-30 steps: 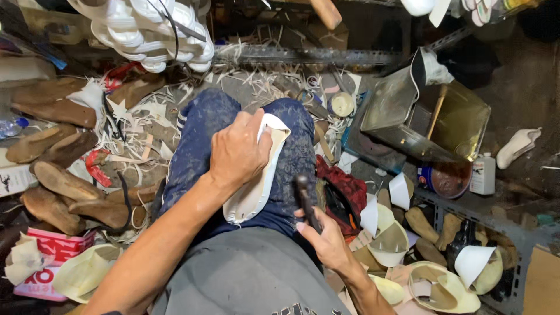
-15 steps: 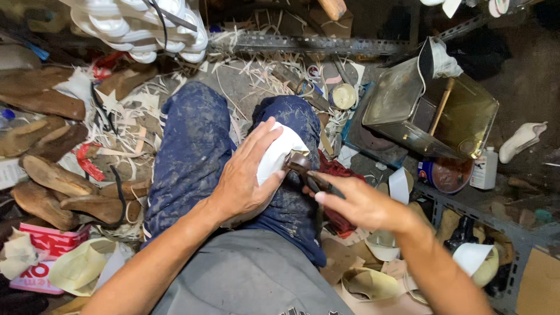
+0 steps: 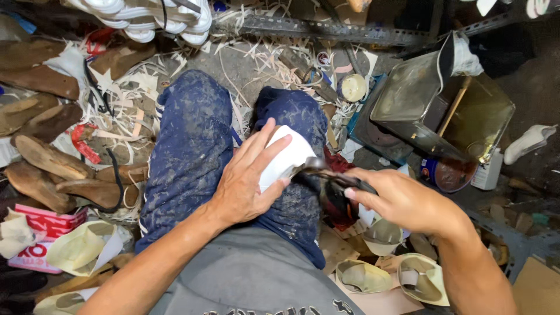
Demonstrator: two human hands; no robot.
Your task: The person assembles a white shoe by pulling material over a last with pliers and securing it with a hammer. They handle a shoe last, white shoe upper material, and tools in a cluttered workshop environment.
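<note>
My left hand [image 3: 248, 181] lies flat over a white shoe sole piece [image 3: 286, 154] and presses it onto my right thigh, which is clad in stained blue trousers [image 3: 192, 151]. My right hand [image 3: 402, 201] grips a dark-handled knife [image 3: 326, 172]; its tip touches the right edge of the white piece, just by my left thumb. Most of the white piece is hidden under my left palm.
Wooden shoe lasts [image 3: 44, 157] lie at the left. White soles [image 3: 151, 20] hang at the top. An open metal tin box [image 3: 443, 105] with a stick stands at the right, a glue can [image 3: 446, 172] below it. Cream shoe uppers [image 3: 396, 271] and leather shavings litter the floor.
My right hand has swung the knife from beside my thigh up to the edge of the white piece. My left hand has turned and shifted slightly on the piece.
</note>
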